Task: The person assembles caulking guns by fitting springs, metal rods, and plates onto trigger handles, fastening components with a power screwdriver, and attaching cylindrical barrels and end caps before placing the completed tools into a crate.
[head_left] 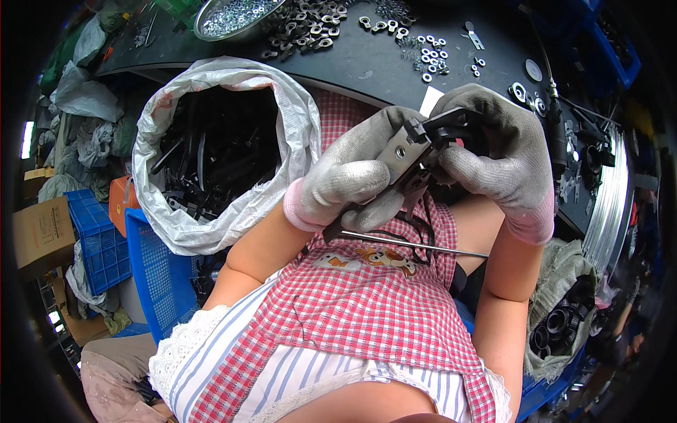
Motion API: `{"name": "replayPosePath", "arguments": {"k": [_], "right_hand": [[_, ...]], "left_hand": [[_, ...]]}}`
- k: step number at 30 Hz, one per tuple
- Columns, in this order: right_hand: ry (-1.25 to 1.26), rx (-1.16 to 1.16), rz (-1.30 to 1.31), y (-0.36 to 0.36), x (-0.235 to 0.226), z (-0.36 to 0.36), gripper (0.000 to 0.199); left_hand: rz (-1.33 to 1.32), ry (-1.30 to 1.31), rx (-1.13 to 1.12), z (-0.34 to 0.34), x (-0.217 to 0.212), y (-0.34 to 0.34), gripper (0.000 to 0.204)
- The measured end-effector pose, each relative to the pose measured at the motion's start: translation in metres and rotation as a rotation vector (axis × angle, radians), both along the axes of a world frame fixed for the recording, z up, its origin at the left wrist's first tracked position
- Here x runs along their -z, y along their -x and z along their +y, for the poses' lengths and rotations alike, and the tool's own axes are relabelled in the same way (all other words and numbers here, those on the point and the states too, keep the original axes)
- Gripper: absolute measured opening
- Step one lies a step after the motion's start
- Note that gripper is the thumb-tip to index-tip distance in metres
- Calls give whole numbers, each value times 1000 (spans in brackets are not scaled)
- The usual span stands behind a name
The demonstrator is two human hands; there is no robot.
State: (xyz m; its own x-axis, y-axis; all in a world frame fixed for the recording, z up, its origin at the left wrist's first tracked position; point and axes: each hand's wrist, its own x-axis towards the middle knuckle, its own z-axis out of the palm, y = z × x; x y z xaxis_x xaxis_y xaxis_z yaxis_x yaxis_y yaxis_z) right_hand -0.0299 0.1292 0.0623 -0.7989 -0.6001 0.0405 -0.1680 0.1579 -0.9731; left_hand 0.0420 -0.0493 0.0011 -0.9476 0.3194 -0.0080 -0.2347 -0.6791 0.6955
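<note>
Both my hands wear grey gloves with pink cuffs and are raised above my lap. My left hand is closed round a metal bracket assembly, a silver plate with a hole and dark parts attached. My right hand pinches the black end of the same assembly, its fingers curled over the top. The right fingertips and part of the black piece are hidden. Below the hands a thin metal rod crosses the red checked apron; whether it joins the assembly I cannot tell.
A white woven sack full of black metal parts stands at the left. On the dark table lie a bowl of small fasteners, several metal lugs, springs and washers. Blue crates and silver rods flank me.
</note>
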Motion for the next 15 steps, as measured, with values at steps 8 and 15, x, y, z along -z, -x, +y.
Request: {"name": "replayPosePath", "arguments": {"k": [8,15], "right_hand": [[-149,-63,-41,7,-10,3,24],[-88,-159,138,15,1,8,26]], "left_hand": [[84,-37,116,-1,13,3,65],[-18,-77,170,-2,-1,-3,72]]}}
